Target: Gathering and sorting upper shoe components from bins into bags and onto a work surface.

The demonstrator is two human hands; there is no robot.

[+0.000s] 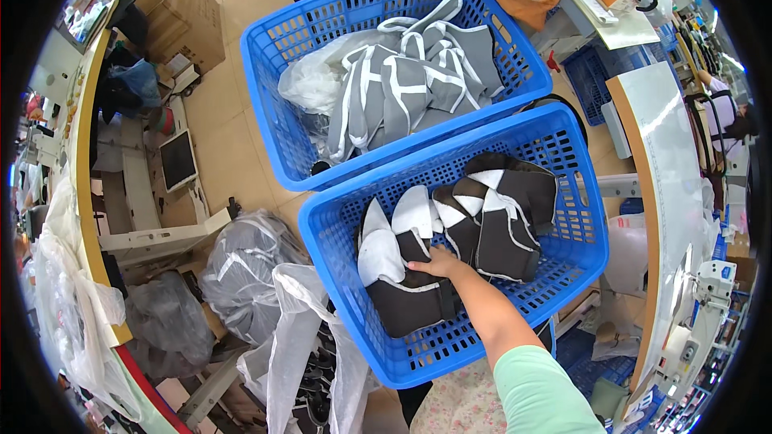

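My right hand reaches into the nearer blue plastic basket. Its thumb lies over the edge of a stack of dark brown cut fabric pieces with white trim on the left side. The fingers dip into the gap beside that stack, closed on its edge and partly hidden. Right of the hand lies a second bunch of dark fabric pieces, also edged in white. My left hand does not show.
A farther blue basket holds grey fabric pieces with white binding and a clear plastic bag. Stuffed plastic bags crowd the left. A worktable with a sewing machine stands right; a cardboard box sits far left.
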